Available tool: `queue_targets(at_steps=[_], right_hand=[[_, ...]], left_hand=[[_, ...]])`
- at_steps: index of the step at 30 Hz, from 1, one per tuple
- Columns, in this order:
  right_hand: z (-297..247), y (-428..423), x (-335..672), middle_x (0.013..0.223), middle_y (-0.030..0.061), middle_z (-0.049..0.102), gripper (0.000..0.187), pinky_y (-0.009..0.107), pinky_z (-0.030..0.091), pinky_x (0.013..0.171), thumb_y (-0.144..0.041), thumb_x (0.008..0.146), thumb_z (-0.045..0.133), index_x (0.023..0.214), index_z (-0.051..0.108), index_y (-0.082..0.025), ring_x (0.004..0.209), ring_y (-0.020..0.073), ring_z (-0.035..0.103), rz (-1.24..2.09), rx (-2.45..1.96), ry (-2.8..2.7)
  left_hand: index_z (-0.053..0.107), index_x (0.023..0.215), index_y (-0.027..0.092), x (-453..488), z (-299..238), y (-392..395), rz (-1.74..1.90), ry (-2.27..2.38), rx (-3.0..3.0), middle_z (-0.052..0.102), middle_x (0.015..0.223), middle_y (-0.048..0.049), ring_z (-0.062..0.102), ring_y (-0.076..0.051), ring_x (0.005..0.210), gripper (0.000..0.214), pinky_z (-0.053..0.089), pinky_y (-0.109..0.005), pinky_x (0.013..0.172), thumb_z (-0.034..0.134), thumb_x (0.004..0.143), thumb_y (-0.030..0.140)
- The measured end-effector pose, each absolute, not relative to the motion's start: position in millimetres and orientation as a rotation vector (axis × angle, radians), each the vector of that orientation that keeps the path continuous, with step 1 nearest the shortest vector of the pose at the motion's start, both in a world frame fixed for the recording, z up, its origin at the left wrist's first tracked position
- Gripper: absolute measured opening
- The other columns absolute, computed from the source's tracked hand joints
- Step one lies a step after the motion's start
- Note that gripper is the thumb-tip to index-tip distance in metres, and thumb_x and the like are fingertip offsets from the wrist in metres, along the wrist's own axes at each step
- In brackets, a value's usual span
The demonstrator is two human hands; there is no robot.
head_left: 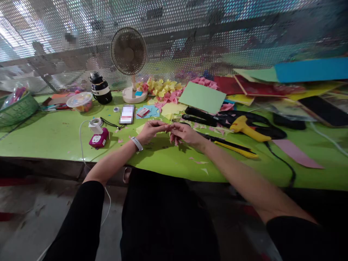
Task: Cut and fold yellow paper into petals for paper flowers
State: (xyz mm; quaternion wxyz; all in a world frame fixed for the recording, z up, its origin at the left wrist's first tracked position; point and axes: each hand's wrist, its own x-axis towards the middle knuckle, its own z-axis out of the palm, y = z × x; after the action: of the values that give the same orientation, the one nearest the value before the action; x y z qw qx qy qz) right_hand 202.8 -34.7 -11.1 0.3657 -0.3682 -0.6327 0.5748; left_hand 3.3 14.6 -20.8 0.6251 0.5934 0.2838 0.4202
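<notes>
Mesh (174,40): we see glare at far left, dimmer toward right
Counter (59,141): softly lit, faint shadows
Floor (24,232): dim
Edges: we notice wide-angle stretching, some blur

a fan (129,52) stands right of a black bottle (101,88), a green basket (20,110) farther left.

basket (25,111) cut off left, phone screen (127,114) blurred; mesh-side figures (40,50) indistinct
</notes>
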Motion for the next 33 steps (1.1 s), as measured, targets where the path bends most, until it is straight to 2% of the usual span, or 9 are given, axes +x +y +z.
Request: queue_targets(at_steps=[5, 11, 16, 20, 25, 29, 33], right_hand=[[-14.9, -37.0, 200.9, 0.080, 0.0038, 0.076, 0.040, 0.022, 0.044, 0.041, -0.056, 0.088, 0.069, 0.103, 0.057, -0.021, 0.052, 0.0136, 0.067, 1.373, -1.010, -1.601], [-16.5, -37.0, 200.3, 0.085, 0.0046, 0.077, 0.034, 0.026, 0.051, 0.046, -0.053, 0.093, 0.064, 0.104, 0.055, -0.022, 0.056, 0.0167, 0.071, 1.373, -1.004, -1.616], [-15.1, -37.2, 199.0, 0.087, 0.0059, 0.077, 0.039, 0.028, 0.055, 0.050, -0.056, 0.090, 0.067, 0.104, 0.058, -0.021, 0.058, 0.0168, 0.071, 1.362, -0.990, -1.610], [-15.1, -37.1, 199.3, 0.093, 0.0082, 0.077, 0.041, 0.029, 0.056, 0.056, -0.057, 0.085, 0.071, 0.100, 0.066, -0.019, 0.067, 0.0170, 0.073, 1.149, -1.003, -1.625], [-15.5, -36.2, 200.1, 0.083, 0.0067, 0.074, 0.041, 0.030, 0.056, 0.057, -0.058, 0.082, 0.074, 0.091, 0.073, -0.018, 0.060, 0.0148, 0.068, 0.968, -1.034, -1.648], [-15.4, -36.2, 199.0, 0.077, 0.0055, 0.073, 0.042, 0.030, 0.056, 0.056, -0.059, 0.081, 0.074, 0.089, 0.071, -0.018, 0.055, 0.0137, 0.065, 0.975, -1.018, -1.658], [-16.6, -35.9, 200.9, 0.075, 0.0062, 0.073, 0.039, 0.032, 0.057, 0.056, -0.056, 0.082, 0.074, 0.087, 0.069, -0.018, 0.056, 0.0152, 0.065, 0.993, -1.058, -1.682]], left_hand=[[0.075, 0.075, 0.015, 4.4, -18.9, 12.9, 1.025, 0.696, 1.364, 0.073, 0.075, -0.0011, 0.066, -0.011, 0.073, 0.036, 0.051, -0.030, 0.080, 0.091, 0.060, 0.043], [0.076, 0.083, 0.015, 3.8, -20.4, 13.3, 0.994, 0.648, 1.342, 0.074, 0.082, -0.0028, 0.067, -0.011, 0.077, 0.036, 0.053, -0.032, 0.085, 0.088, 0.067, 0.045], [0.078, 0.085, 0.017, 3.8, -22.6, 15.3, 0.993, 0.634, 1.337, 0.075, 0.084, -0.0039, 0.069, -0.012, 0.079, 0.034, 0.054, -0.033, 0.086, 0.088, 0.067, 0.044], [0.078, 0.085, 0.017, 4.2, -22.1, 15.7, 1.043, 0.644, 1.357, 0.075, 0.083, -0.0034, 0.068, -0.012, 0.078, 0.033, 0.053, -0.030, 0.083, 0.089, 0.066, 0.042], [0.078, 0.086, 0.017, 4.6, -22.4, 14.6, 1.047, 0.657, 1.389, 0.076, 0.085, -0.0032, 0.068, -0.012, 0.080, 0.032, 0.052, -0.028, 0.082, 0.088, 0.067, 0.041], [0.077, 0.083, 0.015, 5.9, -21.6, 13.6, 1.080, 0.706, 1.402, 0.075, 0.083, -0.0033, 0.066, -0.010, 0.075, 0.033, 0.050, -0.026, 0.075, 0.087, 0.068, 0.043], [0.075, 0.082, 0.015, 3.9, -13.6, 15.5, 1.204, 0.715, 1.344, 0.072, 0.079, -0.0022, 0.063, -0.009, 0.071, 0.037, 0.052, -0.026, 0.076, 0.087, 0.067, 0.047]])
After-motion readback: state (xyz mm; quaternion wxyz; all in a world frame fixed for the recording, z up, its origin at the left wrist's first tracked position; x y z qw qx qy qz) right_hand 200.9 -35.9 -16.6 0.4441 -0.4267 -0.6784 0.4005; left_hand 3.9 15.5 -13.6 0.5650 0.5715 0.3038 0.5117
